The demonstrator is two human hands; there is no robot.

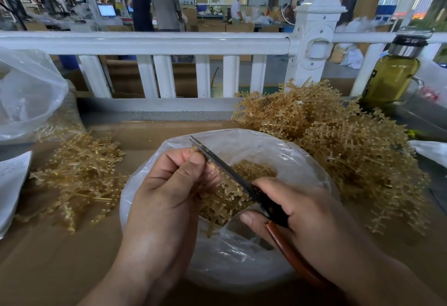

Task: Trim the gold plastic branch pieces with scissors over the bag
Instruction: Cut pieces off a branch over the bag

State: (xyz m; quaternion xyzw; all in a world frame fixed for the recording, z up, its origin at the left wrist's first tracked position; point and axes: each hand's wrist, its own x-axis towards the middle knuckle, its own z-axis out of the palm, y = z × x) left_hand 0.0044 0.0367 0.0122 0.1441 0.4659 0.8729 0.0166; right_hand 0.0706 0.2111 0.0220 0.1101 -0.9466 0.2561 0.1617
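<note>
Scissors (pixel 232 175) sat in the right hand (pixel 302 211), fingers curled round the handles, blades angled over the clear bag (pixel 266 141) by the cardboard surface's (pixel 60 257) near edge. The left hand (pixel 167 194) pinched a gold branch piece (pixel 217 201) between thumb and curled fingers above the bag's mouth, against the blades.

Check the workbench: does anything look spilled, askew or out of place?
Only slightly: a few gold crumbs lie scattered on the grey ledge under the white railing, outside the bag. The loose branch piles look like ordinary work stock.
</note>
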